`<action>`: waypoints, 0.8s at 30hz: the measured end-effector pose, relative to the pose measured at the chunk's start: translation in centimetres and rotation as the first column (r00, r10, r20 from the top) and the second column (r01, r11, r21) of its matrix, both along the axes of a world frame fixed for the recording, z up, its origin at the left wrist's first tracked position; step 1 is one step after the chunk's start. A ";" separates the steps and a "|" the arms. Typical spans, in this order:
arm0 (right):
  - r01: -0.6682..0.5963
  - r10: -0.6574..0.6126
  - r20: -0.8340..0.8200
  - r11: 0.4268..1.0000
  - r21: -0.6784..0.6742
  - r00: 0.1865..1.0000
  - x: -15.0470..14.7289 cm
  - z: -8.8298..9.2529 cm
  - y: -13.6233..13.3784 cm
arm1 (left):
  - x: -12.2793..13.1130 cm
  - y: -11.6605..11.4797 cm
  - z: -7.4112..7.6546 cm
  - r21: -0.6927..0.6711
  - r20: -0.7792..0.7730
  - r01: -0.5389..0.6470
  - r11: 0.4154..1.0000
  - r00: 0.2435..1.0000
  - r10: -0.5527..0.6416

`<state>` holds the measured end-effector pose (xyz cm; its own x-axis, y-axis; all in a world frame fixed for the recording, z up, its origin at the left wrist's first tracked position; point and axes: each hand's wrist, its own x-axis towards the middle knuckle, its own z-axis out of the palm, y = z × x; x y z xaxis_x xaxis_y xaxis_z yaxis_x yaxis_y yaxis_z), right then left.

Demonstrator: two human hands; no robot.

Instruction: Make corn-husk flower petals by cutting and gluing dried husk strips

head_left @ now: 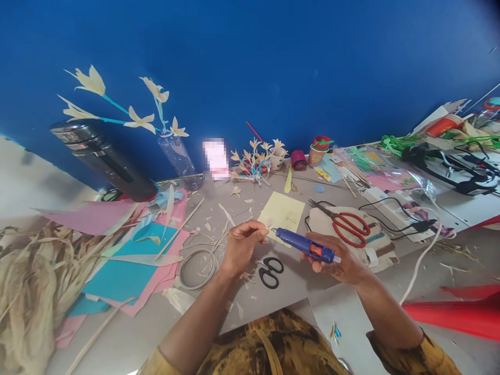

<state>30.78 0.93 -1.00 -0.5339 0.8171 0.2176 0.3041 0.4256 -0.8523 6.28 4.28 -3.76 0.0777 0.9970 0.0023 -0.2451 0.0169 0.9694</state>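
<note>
My right hand [339,256] is wrapped round a blue glue gun [299,240], its nozzle pointing left. The nozzle tip meets or nearly meets the fingertips of my left hand [242,245], which pinch a small pale piece [269,223], partly hidden by the fingers. Beneath the nozzle lies a pale yellow sheet [287,205] with small scraps on it. Black-handled scissors [271,272] rest on the table below my hands. Red-handled scissors [351,229] lie on a folded cloth [380,252] beyond my right hand.
Pale handmade flowers stand in a clear bottle [177,156], beside a dark flask [109,161]; smaller flowers [255,161] cluster at the back. Coloured paper [121,276] and dried husks [27,291] cover the left. A tape roll [198,268] lies near my left wrist, a power strip [394,211] at right.
</note>
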 end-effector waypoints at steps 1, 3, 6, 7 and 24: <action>0.001 -0.001 -0.005 1.000 0.006 1.000 0.0 -0.1 0.0 | 0.0 0.0 0.1 0.000 -0.006 -0.003 1.000 1.000 0.003; 0.013 -0.013 -0.023 1.000 0.023 1.000 0.0 -0.2 -0.1 | 0.0 -0.1 0.3 0.000 -0.014 -0.007 1.000 1.000 0.007; 0.031 -0.031 -0.017 0.999 0.023 0.999 0.0 -0.3 -0.1 | 0.0 -0.1 0.5 0.005 -0.022 -0.005 1.000 1.000 0.005; 0.031 -0.031 -0.012 0.999 0.026 0.999 0.0 -0.2 -0.1 | 0.0 -0.1 0.5 0.009 -0.020 -0.003 1.000 1.000 0.003; 0.052 -0.054 0.025 0.995 0.080 0.998 -0.1 -0.4 -0.1 | -0.2 -0.2 0.0 -0.090 0.072 0.006 0.996 0.997 0.000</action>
<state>30.73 0.81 -1.36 -0.4967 0.8253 0.2687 0.3503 0.4739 -0.8079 6.08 4.06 -3.76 0.0834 0.9932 -0.0815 -0.3144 0.1039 0.9436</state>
